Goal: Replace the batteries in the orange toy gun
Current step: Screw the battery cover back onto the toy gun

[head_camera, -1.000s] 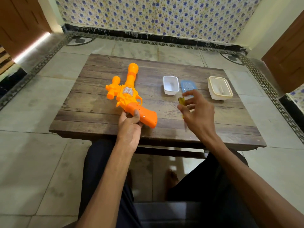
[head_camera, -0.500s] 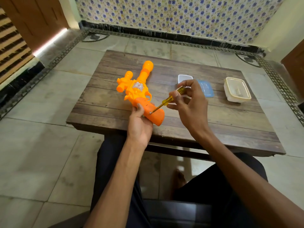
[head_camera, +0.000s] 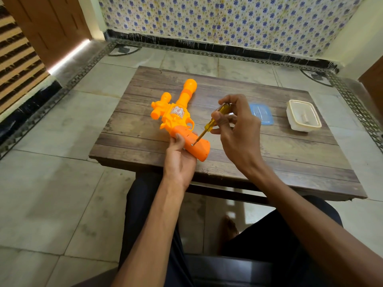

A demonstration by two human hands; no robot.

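One screw (head_camera: 192, 144) in the grip of the orange toy gun (head_camera: 178, 119) is all that is engaged: the battery cover looks closed and fastened, so I judge the task barely begun. The gun lies at the centre of the frame on the wooden table (head_camera: 269, 154), barrel pointing toward the top. The left hand (head_camera: 179, 160) curls round the grip from below, thumb on its side. The right hand (head_camera: 238, 129), just right of centre, pinches a yellow-handled screwdriver (head_camera: 209, 125), its tip set on that screw. Left to do: unscrew, lift the cover, swap the cells, close up. At the right sit a blue lid (head_camera: 261, 113) and a white container (head_camera: 303, 117); whether the container holds batteries I cannot tell.
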